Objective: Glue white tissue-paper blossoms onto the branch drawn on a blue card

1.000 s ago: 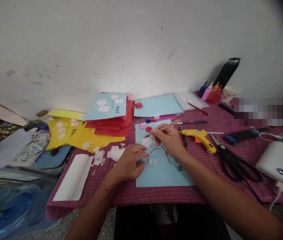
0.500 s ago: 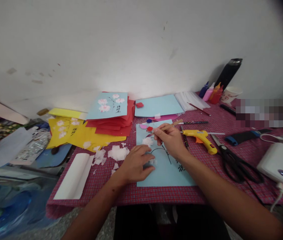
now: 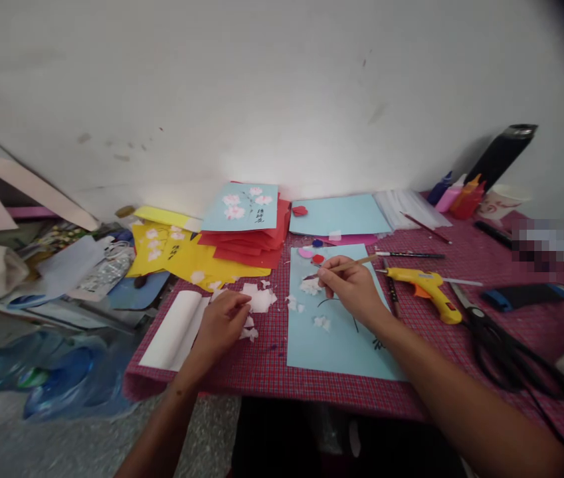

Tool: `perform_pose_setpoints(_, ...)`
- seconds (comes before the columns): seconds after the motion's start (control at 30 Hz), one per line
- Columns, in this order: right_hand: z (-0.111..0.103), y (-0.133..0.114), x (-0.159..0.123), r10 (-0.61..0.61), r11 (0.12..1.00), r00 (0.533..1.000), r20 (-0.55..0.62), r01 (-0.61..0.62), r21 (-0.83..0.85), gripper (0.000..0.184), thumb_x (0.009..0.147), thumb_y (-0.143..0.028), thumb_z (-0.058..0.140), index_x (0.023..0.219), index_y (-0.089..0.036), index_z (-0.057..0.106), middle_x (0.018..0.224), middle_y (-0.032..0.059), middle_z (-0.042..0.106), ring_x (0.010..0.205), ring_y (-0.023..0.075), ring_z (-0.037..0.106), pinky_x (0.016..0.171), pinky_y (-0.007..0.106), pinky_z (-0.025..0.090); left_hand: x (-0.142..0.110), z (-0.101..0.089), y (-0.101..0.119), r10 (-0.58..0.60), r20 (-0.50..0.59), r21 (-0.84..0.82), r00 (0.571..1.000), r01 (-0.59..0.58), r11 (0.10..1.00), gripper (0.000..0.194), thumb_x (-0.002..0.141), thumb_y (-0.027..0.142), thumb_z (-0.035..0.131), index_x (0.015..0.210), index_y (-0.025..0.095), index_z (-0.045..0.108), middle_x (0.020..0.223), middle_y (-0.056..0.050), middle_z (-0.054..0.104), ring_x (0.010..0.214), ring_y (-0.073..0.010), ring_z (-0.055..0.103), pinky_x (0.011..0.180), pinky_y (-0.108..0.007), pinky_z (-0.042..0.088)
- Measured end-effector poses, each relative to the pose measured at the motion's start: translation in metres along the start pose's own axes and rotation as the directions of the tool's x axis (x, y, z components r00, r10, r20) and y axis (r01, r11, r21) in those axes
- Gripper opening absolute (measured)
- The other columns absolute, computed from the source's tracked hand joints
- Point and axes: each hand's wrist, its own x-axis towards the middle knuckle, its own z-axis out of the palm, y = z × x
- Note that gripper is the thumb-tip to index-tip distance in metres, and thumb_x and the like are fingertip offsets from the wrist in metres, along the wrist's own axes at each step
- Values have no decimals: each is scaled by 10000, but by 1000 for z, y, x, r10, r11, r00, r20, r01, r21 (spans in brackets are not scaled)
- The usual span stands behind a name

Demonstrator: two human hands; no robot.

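A light blue card (image 3: 334, 342) lies on the red checked tablecloth (image 3: 272, 362), with a black painted branch and white tissue blossoms (image 3: 310, 287) stuck on it. My right hand (image 3: 351, 287) rests over the card's upper part, fingers closed on a thin wooden brush (image 3: 349, 266) whose tip points left toward red and pink paint blobs (image 3: 311, 255). My left hand (image 3: 222, 322) is off the card to its left, fingers pinched together at the white tissue scraps (image 3: 259, 300); whether a scrap sits between them is hidden.
A yellow glue gun (image 3: 426, 287), black scissors (image 3: 498, 345) and pens lie right of the card. Stacked red sheets (image 3: 249, 242) with a finished blue card (image 3: 242, 207), yellow cards (image 3: 177, 252) and a white paper roll (image 3: 175, 330) lie left. Paint bottles (image 3: 458, 196) stand by the wall.
My left hand has left the blue card and moved left to the tissue scraps, fingers now pinched. The view has swung left. My right hand still holds the brush over the card.
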Motion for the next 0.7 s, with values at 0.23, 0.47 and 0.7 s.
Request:
perform_pose_setpoints(0.23,-1,2,1,1,998,1000,11,0,-55,240,821,-395,702,804,-184,588,640,-19,621,466,88,528,445,219,413,11,12,2,118,141,192,983,-144,971,152,871,171,567,955,170,693,977,-78,695,963,-223,618,891,-366,470)
perform_pose_setpoints(0.47,-2,6,1,-3,1000,1000,19,4,-27,226,834,-382,697,812,-185,588,640,-19,616,463,89,522,442,217,399,14,17,2,52,247,222,968,-109,969,157,837,187,577,943,171,692,999,-97,709,951,-242,633,865,-366,470)
perform_pose_setpoints(0.7,-2,7,1,-2,1000,1000,23,2,-24,221,834,-377,698,804,-188,589,634,-22,616,460,89,520,443,217,397,19,10,-1,39,288,186,957,-95,978,207,818,156,535,950,172,694,948,-69,709,894,-212,636,805,-317,459)
